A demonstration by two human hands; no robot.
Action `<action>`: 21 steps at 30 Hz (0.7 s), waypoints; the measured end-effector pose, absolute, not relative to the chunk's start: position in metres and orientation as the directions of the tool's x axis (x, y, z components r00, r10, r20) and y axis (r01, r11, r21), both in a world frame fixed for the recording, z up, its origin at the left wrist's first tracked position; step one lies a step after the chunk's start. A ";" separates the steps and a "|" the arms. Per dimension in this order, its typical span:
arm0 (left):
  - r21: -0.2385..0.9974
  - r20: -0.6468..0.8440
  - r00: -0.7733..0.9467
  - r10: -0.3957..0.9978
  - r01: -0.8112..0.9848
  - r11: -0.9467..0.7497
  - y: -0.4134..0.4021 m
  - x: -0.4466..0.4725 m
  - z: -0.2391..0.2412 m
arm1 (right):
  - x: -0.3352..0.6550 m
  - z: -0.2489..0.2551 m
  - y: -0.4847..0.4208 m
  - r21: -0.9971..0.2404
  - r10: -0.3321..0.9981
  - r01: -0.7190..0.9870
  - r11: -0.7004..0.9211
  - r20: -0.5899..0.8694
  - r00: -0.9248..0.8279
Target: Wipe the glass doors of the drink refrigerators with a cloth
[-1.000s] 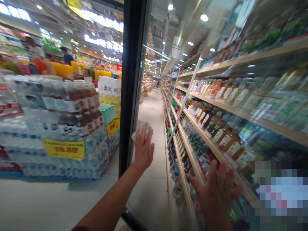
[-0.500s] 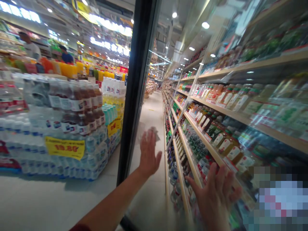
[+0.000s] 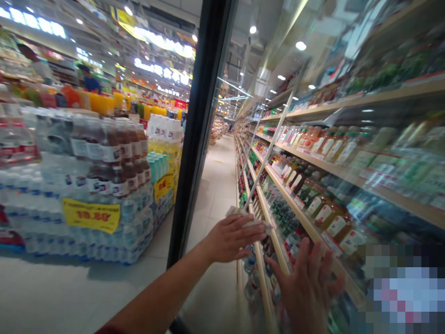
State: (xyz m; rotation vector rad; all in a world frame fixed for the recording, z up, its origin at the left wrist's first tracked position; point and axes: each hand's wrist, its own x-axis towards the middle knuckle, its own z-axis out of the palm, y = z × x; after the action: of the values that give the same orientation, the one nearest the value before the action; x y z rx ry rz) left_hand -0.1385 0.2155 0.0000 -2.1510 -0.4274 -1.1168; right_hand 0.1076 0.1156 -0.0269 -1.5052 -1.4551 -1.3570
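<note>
Against the glass door (image 3: 222,185), head view: left hand (image 3: 231,237), fingers together, clamped a pale cloth (image 3: 248,218) to the pane at six o'clock. Right hand (image 3: 306,287), fingers apart, lay flat on the glass at five o'clock. Bottles (image 3: 323,204) stood behind at three o'clock, water packs (image 3: 52,195) at nine o'clock.

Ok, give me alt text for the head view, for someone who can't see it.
The left hand presses a white cloth against a glass door, the right hand flat on it nearby. Bottled drinks fill shelves behind the glass; stacked water packs stand left.
</note>
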 end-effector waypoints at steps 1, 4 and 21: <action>-0.366 0.845 0.534 0.016 0.601 -0.710 0.218 -0.140 0.001 | 0.108 -0.027 0.116 0.199 0.304 0.964 -0.179 0.943 -0.138; 0.060 0.978 0.076 0.192 0.787 -0.614 0.227 -0.145 0.004 | 0.109 -0.028 0.117 0.178 0.303 0.970 -0.167 0.945 -0.122; 0.198 0.975 -0.085 0.206 0.759 -0.621 0.228 -0.124 0.018 | 0.099 -0.027 0.115 0.150 0.333 0.965 -0.216 0.940 -0.072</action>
State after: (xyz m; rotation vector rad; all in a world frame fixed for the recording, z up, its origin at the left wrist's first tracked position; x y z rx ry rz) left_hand -0.1243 0.2284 0.0185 -1.7719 -1.0434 -1.7522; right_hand 0.0994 0.1153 -0.0268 -1.5831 -1.4171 -1.3026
